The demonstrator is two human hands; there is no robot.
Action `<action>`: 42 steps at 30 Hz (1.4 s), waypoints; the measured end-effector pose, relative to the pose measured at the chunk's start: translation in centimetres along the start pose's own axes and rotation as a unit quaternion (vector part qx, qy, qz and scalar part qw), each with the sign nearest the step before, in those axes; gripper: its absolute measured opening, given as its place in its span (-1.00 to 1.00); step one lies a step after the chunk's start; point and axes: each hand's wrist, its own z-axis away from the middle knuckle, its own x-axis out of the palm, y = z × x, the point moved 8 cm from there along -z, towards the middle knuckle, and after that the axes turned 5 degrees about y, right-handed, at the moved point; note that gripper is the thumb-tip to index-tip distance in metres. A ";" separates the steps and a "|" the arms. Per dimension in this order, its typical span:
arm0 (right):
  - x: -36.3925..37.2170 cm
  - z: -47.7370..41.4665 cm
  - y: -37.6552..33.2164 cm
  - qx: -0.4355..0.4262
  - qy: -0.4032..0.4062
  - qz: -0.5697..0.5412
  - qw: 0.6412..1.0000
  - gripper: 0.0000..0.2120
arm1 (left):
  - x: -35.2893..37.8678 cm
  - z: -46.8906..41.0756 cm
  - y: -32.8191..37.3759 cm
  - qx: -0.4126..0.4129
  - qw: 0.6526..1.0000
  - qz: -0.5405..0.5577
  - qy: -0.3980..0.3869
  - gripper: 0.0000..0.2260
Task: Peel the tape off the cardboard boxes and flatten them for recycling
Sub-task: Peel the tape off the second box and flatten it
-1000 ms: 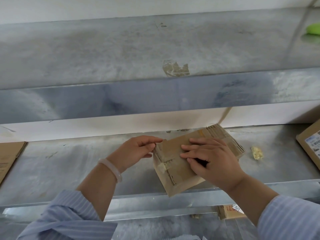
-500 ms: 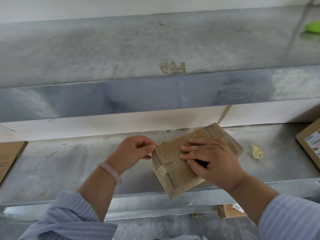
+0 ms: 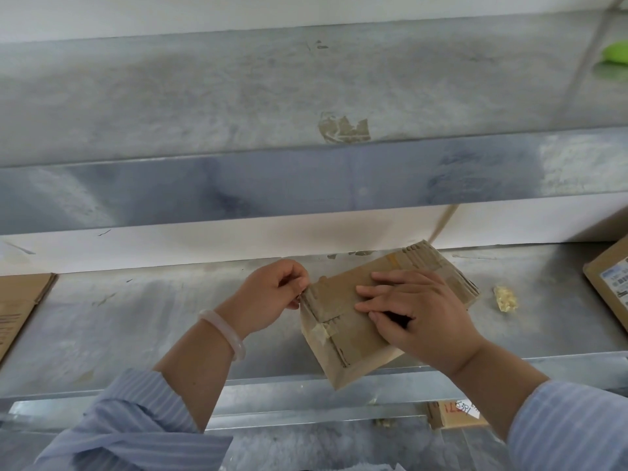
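The cardboard box [image 3: 343, 338] is held down on the metal shelf [image 3: 136, 321], its near corner jutting past the front edge. It is pressed flat under the right hand [image 3: 421, 321], fingers straight. Its left corner is pinched between the curled thumb and forefinger of the left hand [image 3: 272, 297]. A crumpled tape wad [image 3: 506, 298] lies to the right, apart from the box; a labelled box [image 3: 611, 287] and flattened cardboard [image 3: 17, 307] sit at the shelf's ends.
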 end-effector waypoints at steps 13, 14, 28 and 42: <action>-1.2 -0.8 1.9 0.063 -0.019 -0.037 0.997 -0.84 | 0.1 1.7 0.1 0.026 0.994 0.101 -0.023 -0.86; -1.3 -1.0 2.3 0.083 -0.031 -0.012 0.996 -0.80 | 0.6 2.0 0.1 0.027 0.993 0.115 -0.026 -0.86; 3.0 -1.0 1.2 0.087 -0.234 0.143 0.958 -0.38 | 4.9 5.8 -0.9 0.104 0.981 0.160 0.045 -0.72; 3.1 -0.9 1.3 0.084 -0.228 0.142 0.960 -0.42 | 3.7 8.1 2.5 0.271 0.928 -0.160 0.200 -0.90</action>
